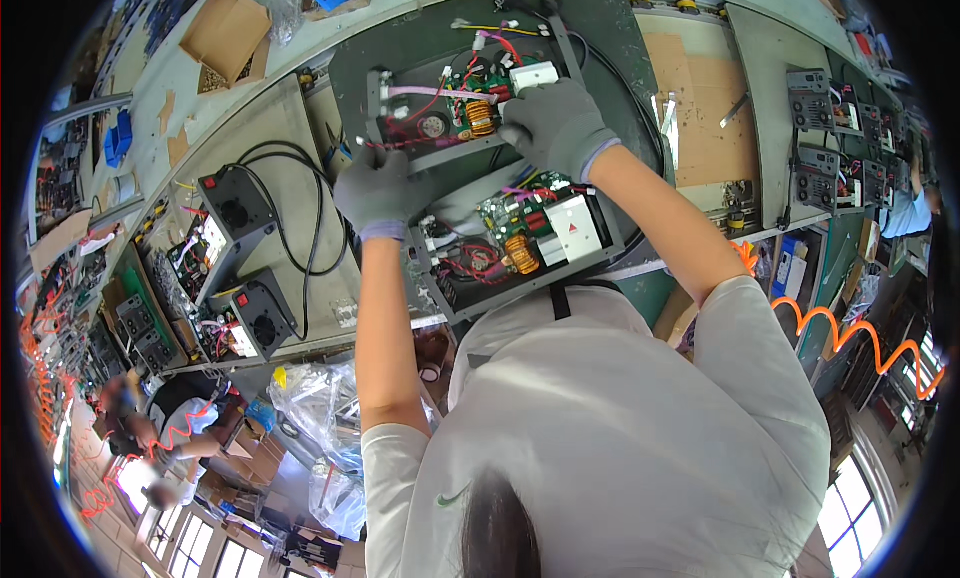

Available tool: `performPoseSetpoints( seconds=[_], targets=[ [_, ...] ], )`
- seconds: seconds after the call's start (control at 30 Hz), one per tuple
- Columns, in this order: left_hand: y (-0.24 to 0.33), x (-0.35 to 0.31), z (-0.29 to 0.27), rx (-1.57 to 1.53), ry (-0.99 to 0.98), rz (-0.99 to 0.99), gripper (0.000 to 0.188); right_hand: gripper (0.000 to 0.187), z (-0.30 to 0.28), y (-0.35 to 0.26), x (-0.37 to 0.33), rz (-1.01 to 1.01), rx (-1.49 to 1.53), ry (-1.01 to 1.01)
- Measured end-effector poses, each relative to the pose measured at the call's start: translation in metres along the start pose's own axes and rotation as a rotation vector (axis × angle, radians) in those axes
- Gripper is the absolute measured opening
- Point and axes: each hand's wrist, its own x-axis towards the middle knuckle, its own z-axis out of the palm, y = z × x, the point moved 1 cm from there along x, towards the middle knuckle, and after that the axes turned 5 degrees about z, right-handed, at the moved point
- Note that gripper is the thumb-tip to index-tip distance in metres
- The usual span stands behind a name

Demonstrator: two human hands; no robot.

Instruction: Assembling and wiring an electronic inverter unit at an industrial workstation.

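I am looking down on a grey-green pallet board [620, 58] filling the upper centre of the frame. Two open electronic chassis are lying on it. The upper chassis [450, 113] is sitting at top centre, showing red wires, a small round fan and a copper-wound coil [481, 117]. The lower chassis [515, 243] is lying just below it at frame centre, showing a green circuit board, a second coil and a white block.

My left hand [378, 190], in a grey glove, is gripping the lower left edge of the upper chassis, fingers curled over the metal frame. My right hand [553, 126], also gloved, is pressing down on the right end of the same chassis, just under a white connector block [534, 75]; I cannot tell whether its fingers are closing on a part or only resting there.

At centre left, two black cased units [245, 263] with looping black cables are resting on a neighbouring board. Orange coiled hose [850, 338] is hanging at the right edge.
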Motion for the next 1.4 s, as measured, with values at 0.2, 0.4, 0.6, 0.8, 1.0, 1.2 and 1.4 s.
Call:
performPoseSetpoints(
  seconds=[0.2, 0.4, 0.6, 0.8, 1.0, 1.2, 1.4],
  targets=[
    [0.037, 0.062, -0.001, 0.236, 0.398, 0.503, 0.038, 0.025, -0.014, -0.003, 0.069, 0.118, -0.02, -0.218],
    [0.065, 0.067, 0.007, 0.434, 0.008, 0.505, 0.035, 0.021, 0.006, -0.014, 0.114, 0.119, -0.247, -0.3],
    [0.022, 0.098, -0.012, 0.312, 0.07, 0.837, 0.033, 0.021, 0.007, -0.001, 0.111, 0.113, -0.263, -0.336],
    [-0.032, 0.068, -0.007, -0.515, -0.044, 0.573, 0.027, 0.031, 0.014, -0.002, 0.088, 0.062, -0.183, -0.015],
    [-0.022, 0.055, 0.007, -1.075, -0.12, 0.326, 0.035, 0.032, 0.035, -0.001, 0.094, -0.208, 0.188, 0.527],
    [0.015, 0.072, 0.009, -0.19, -0.168, 0.476, 0.031, 0.04, 0.071, -0.012, 0.112, -0.005, 1.581, -0.261],
    [0.03, 0.083, 0.009, -0.378, -0.216, 0.511, 0.036, 0.061, 0.067, -0.009, 0.112, -0.001, 1.508, -0.356]
  ],
)
